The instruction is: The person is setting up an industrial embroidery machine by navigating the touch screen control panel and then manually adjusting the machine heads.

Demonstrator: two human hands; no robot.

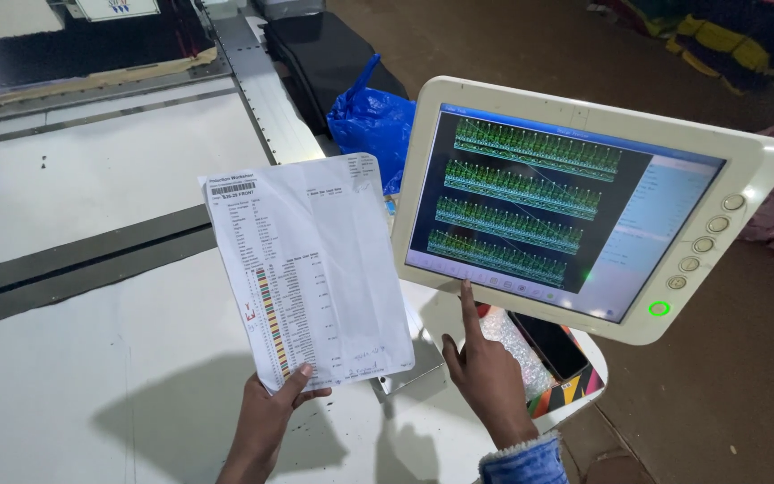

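Paper (311,264) pinched at bottom edge in left grip (270,417); right grip (486,367) open, fingertip on screen (530,202) rim

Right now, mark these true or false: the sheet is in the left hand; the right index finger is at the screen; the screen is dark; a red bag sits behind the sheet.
1. The left hand holds the printed sheet: true.
2. The right hand points its index finger at the touchscreen: true.
3. The screen is dark: false, it is lit and shows green patterned rows.
4. The bag is red: false, the plastic bag is blue.
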